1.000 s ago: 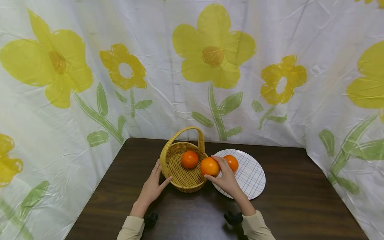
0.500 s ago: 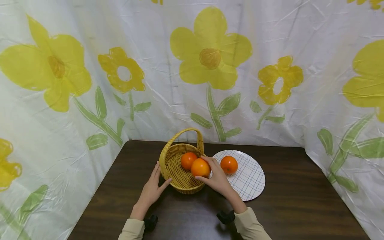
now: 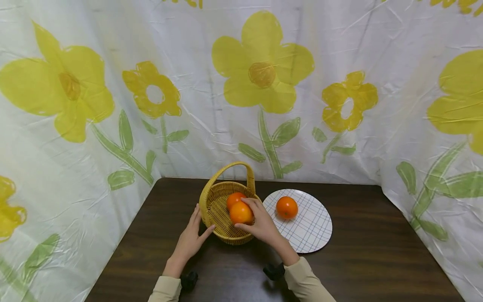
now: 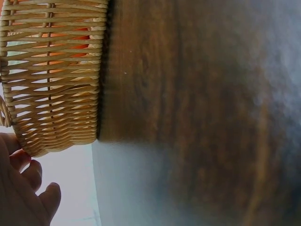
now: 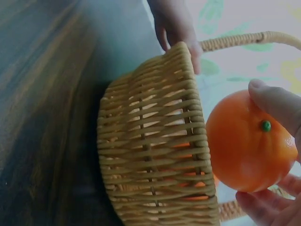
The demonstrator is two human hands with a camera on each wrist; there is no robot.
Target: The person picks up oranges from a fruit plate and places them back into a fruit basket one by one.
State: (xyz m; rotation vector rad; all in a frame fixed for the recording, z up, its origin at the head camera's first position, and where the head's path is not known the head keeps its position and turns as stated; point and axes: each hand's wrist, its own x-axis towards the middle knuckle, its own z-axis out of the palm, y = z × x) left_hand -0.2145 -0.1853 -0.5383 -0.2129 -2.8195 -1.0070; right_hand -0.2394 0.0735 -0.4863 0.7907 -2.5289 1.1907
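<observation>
My right hand point(image 3: 262, 224) holds an orange point(image 3: 240, 212) between thumb and fingers, over the inside of a yellow wicker basket point(image 3: 234, 240). In the right wrist view this orange point(image 5: 249, 141) shows a small green stem mark and sits just above the basket's rim. A redder orange point(image 3: 235, 199) lies inside the basket, partly hidden behind the held one. My left hand point(image 3: 190, 241) grips the basket's left rim, its thumb at the near edge. The left wrist view shows the left hand point(image 4: 23, 188) beside the woven wall point(image 4: 56, 80), fingers bent.
To the right of the basket lies a white plate point(image 3: 313, 226) with a blue grid pattern, bearing another orange point(image 3: 286, 207). The basket's tall handle point(image 3: 226, 168) arches over it. A flowered curtain point(image 3: 203, 138) hangs behind the dark wooden table point(image 3: 370, 251).
The right hand has carried its orange leftward, from above the basket's right rim to over its inside, beside the redder orange. The left hand has stayed at the basket.
</observation>
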